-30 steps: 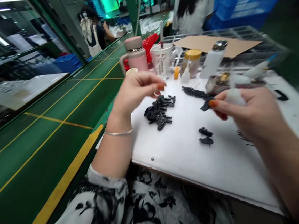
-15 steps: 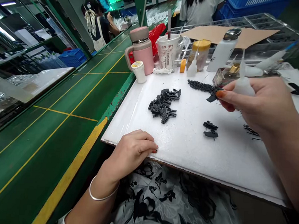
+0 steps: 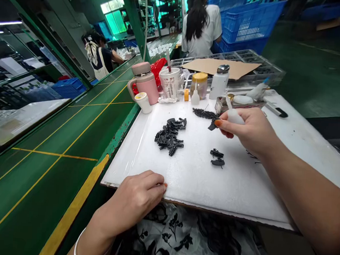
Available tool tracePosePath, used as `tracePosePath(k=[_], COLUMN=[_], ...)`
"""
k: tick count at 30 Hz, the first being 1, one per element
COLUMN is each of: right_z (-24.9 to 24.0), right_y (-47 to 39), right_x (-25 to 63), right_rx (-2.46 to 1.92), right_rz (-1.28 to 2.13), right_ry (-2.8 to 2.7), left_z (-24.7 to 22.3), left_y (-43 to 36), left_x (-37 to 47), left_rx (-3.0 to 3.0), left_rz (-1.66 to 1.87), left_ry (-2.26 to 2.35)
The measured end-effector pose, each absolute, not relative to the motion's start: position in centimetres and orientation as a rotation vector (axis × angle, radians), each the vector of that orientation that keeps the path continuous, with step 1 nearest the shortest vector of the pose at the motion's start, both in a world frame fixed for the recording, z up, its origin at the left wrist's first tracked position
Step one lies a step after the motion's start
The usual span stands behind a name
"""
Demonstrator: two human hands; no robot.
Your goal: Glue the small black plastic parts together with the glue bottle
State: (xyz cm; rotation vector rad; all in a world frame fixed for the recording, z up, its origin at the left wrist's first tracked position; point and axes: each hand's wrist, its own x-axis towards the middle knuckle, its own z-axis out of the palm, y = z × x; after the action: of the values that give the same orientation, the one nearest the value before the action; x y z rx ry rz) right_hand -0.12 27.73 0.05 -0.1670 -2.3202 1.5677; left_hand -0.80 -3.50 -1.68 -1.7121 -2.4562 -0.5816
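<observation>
My right hand [image 3: 245, 127] is closed around a small white squeeze bottle [image 3: 235, 116] with a thin nozzle pointing up. At its thumb and fingertips is a flat black piece [image 3: 211, 125], beside a heap of tiny black links [image 3: 203, 113]. My left hand [image 3: 140, 193] rests on the front edge of the white board [image 3: 189, 183], fingers curled; whatever lies between them, if anything, is hidden. A pile of black plastic parts [image 3: 171, 137] lies beyond the left hand. Two more black parts, an upper one [image 3: 216, 153] and a lower one [image 3: 217, 162], lie nearer my right hand.
Along the back stand a pink mug [image 3: 149, 88], a white tub [image 3: 143, 102], a paper cup [image 3: 170, 81], a yellow-lidded jar [image 3: 199, 85] and a metal-capped bottle [image 3: 219, 82]. A green belt [image 3: 79, 125] runs at left. Co-workers sit further off, near blue crates [image 3: 247, 24].
The head view has turned, so the board appears further left and lower. My right hand still grips the squeeze bottle near the links, and my left hand stays at the board's edge.
</observation>
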Motion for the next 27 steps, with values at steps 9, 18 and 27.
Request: tracePosePath(k=[9, 18, 27], right_z=[0.2, 0.3, 0.1], right_y=[27.8, 27.8, 26.7], right_x=[-0.1, 0.0, 0.4], right_rx=[-0.143, -0.13, 0.05], right_rz=[1.612, 1.656, 1.818], right_ry=[-2.348, -2.33, -2.336], left_z=[-2.9, -3.6, 0.5], left_y=[-3.5, -4.2, 3.7], left_x=[-0.9, -1.4, -7.0], left_rx=[-1.706, -1.568, -0.717], left_rz=[-0.315, -0.762, -2.535], left_ry=[-2.374, -2.456, -2.509])
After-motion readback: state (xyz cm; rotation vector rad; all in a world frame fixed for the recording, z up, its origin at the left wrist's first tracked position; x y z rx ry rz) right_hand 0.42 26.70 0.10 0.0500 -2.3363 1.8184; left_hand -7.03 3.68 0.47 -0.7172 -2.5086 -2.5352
